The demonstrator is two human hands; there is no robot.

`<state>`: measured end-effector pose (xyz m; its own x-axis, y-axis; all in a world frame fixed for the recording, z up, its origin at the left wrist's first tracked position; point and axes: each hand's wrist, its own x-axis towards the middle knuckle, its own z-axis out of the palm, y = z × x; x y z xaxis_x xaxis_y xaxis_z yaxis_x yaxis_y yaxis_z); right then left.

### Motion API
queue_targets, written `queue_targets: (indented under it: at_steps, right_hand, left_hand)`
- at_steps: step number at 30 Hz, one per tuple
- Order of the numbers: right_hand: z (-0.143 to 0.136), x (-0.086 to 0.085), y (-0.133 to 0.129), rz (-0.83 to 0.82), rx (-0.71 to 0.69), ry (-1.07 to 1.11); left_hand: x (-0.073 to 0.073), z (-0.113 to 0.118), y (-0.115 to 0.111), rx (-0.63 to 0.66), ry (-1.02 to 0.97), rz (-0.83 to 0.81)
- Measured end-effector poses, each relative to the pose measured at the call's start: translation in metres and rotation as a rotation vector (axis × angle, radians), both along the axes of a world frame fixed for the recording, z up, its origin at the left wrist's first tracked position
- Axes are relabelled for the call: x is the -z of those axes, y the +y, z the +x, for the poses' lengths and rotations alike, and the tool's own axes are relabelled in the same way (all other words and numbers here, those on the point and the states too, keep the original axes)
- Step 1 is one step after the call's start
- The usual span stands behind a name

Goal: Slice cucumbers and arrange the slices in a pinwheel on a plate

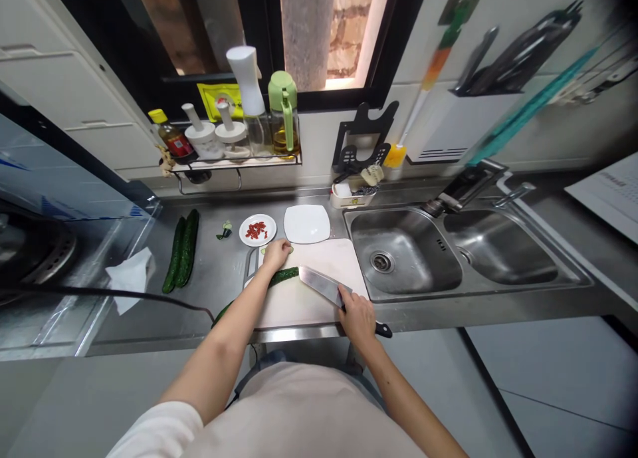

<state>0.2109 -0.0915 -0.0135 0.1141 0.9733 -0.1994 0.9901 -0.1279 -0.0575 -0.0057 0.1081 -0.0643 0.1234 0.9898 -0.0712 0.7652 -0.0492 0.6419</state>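
My right hand (pixel 357 314) grips the black handle of a broad kitchen knife (pixel 323 285), whose blade lies low over the white cutting board (pixel 343 262). Just left of the blade tip, a cut cucumber (pixel 286 275) rests on the board, partly hidden under my left forearm. My left hand (pixel 277 254) reaches to the far side of the board, its fingers pinched at a small pale-green cucumber slice (pixel 291 249). Beyond it stand a white plate with chopped red pieces (pixel 256 230) and a square white plate (pixel 307 224) with nothing on it.
Two whole cucumbers (pixel 181 250) lie on the steel counter at left, near green trimmings (pixel 224 230) and a white tissue (pixel 130 280). A double sink (pixel 406 248) is at right. A seasoning rack (pixel 239 162) hangs behind, and a knife holder (pixel 478 122) is on the wall.
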Motion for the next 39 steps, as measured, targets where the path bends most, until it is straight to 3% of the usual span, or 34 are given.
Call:
queue_targets:
  at_steps: [14,18,23,26,33,39]
  right_hand:
    - [0.002,-0.001,0.003,-0.005,0.028,0.026]
    - [0.004,-0.001,0.003,-0.002,0.042,0.040]
    - [0.006,0.001,0.004,0.013,0.081,0.068]
    - [0.006,0.000,0.005,0.013,0.098,0.091]
    - [0.004,-0.005,0.005,0.018,0.106,0.122]
    - [0.004,-0.001,0.004,0.041,0.109,0.153]
  left_hand:
    - [-0.006,0.008,-0.001,0.073,0.196,0.092]
    - [-0.017,0.013,-0.013,0.070,0.261,0.133]
    - [-0.027,0.021,-0.039,0.234,0.257,0.047]
    - [-0.029,0.027,-0.053,0.316,0.310,0.032]
    - [-0.027,0.040,-0.065,0.362,0.462,0.071]
    - [-0.026,0.039,-0.071,0.387,0.390,0.109]
